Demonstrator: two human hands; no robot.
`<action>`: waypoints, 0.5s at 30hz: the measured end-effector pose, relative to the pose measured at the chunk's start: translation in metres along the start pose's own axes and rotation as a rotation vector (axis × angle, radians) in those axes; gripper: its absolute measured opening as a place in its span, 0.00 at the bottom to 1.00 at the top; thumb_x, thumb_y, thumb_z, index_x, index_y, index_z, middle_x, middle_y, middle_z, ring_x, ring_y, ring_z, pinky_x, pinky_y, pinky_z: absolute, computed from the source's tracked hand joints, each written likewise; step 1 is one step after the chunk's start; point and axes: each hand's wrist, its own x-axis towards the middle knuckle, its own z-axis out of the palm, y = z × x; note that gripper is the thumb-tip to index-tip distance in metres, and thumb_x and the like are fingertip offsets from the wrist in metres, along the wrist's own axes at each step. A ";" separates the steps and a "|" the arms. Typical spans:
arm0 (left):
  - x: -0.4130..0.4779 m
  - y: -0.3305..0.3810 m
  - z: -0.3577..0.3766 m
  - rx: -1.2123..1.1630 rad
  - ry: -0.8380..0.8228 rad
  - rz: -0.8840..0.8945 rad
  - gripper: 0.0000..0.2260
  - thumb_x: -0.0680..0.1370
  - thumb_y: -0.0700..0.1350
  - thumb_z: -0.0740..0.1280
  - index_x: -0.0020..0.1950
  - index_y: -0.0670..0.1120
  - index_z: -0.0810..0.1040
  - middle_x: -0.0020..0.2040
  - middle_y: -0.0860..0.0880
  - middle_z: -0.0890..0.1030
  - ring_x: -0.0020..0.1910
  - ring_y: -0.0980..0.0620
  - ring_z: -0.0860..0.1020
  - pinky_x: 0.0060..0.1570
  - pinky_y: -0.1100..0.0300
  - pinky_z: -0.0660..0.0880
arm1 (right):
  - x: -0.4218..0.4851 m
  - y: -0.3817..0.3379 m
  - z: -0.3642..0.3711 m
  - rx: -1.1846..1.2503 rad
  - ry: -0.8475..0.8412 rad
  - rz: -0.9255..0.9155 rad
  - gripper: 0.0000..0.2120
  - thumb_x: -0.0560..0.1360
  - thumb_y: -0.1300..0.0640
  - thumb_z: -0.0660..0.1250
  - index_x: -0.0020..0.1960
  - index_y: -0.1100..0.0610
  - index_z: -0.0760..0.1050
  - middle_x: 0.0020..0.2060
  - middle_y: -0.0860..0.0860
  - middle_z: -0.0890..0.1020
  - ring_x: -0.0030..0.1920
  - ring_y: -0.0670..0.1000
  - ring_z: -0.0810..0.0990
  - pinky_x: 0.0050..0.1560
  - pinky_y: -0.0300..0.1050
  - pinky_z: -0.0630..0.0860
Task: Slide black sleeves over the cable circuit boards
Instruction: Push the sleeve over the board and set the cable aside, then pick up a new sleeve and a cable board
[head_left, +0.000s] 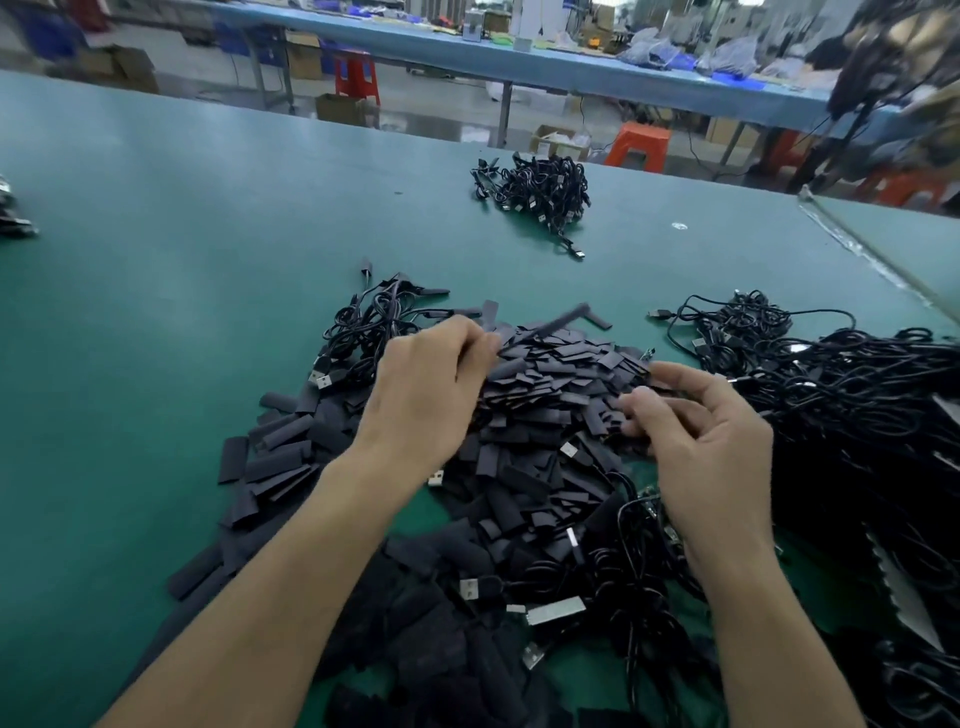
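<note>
A big heap of flat black sleeves (550, 395) lies on the green table (156, 270) in front of me. My left hand (426, 395) hovers over the heap's left side, fingertips pinched on a black sleeve (550, 325) that sticks out up and to the right, blurred. My right hand (711, 431) is at the heap's right edge, fingers curled; whether it holds anything is unclear. Under its wrist runs a black cable with a small green circuit board (649, 493). More cables with USB plugs (470, 587) lie near my forearms.
A large tangle of black cables (857, 405) fills the right side. A smaller bundle (363, 322) lies left of the heap, and another cable pile (535, 192) sits far across the table. Beyond the table edge are stools, boxes and a blue bench.
</note>
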 end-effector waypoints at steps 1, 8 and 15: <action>0.012 -0.003 0.000 0.059 0.050 -0.066 0.11 0.83 0.52 0.63 0.42 0.50 0.75 0.33 0.52 0.78 0.33 0.49 0.78 0.35 0.53 0.72 | 0.002 -0.001 -0.006 -0.088 0.007 0.018 0.06 0.77 0.57 0.70 0.52 0.47 0.80 0.40 0.44 0.86 0.40 0.44 0.85 0.45 0.44 0.81; 0.071 -0.040 -0.008 0.091 0.285 -0.568 0.11 0.83 0.54 0.61 0.55 0.50 0.79 0.51 0.48 0.83 0.49 0.44 0.79 0.46 0.54 0.69 | -0.007 -0.003 -0.017 -0.550 -0.020 0.074 0.14 0.79 0.62 0.61 0.53 0.49 0.82 0.40 0.45 0.83 0.30 0.48 0.79 0.34 0.49 0.79; 0.044 -0.025 -0.001 0.319 0.166 -0.236 0.11 0.81 0.52 0.65 0.61 0.51 0.80 0.64 0.47 0.75 0.64 0.44 0.72 0.60 0.45 0.69 | -0.016 -0.003 -0.032 -0.935 -0.057 0.182 0.15 0.77 0.54 0.64 0.63 0.47 0.77 0.55 0.51 0.79 0.50 0.55 0.77 0.54 0.54 0.75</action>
